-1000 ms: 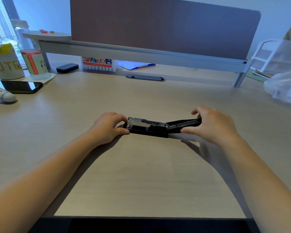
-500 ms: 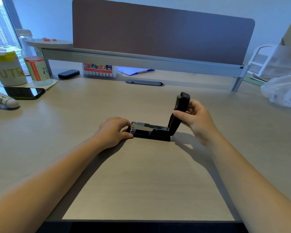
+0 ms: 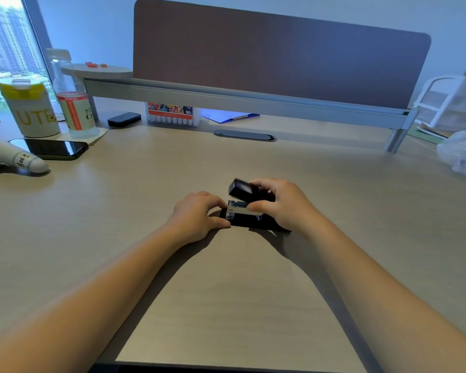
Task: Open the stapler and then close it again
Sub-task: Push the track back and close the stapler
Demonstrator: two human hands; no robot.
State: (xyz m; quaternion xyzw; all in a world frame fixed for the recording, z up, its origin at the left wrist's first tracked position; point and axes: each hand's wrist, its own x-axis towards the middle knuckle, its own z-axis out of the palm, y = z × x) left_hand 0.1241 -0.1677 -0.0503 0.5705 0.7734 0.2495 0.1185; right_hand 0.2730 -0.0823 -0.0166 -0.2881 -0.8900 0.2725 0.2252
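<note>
A black stapler (image 3: 242,220) lies on the wooden desk (image 3: 226,292) in the middle of the view, its silver staple channel showing. My left hand (image 3: 197,215) presses its fingertips on the stapler's left end and holds the base down. My right hand (image 3: 283,203) grips the black top cover (image 3: 240,188), which is tilted low over the channel with a small gap left at its front end. The right end of the stapler is hidden under my right hand.
At the left stand a white-and-yellow cup (image 3: 31,111), a water bottle (image 3: 73,103), a phone (image 3: 51,149) and a white tool (image 3: 14,160). A marker box (image 3: 172,113) and a divider panel (image 3: 280,52) are behind. A plastic bag (image 3: 460,152) lies right.
The top cover swung from flat on the right, through upright, down to the left over the staple channel, carried by my right hand. My left hand stayed on the base.
</note>
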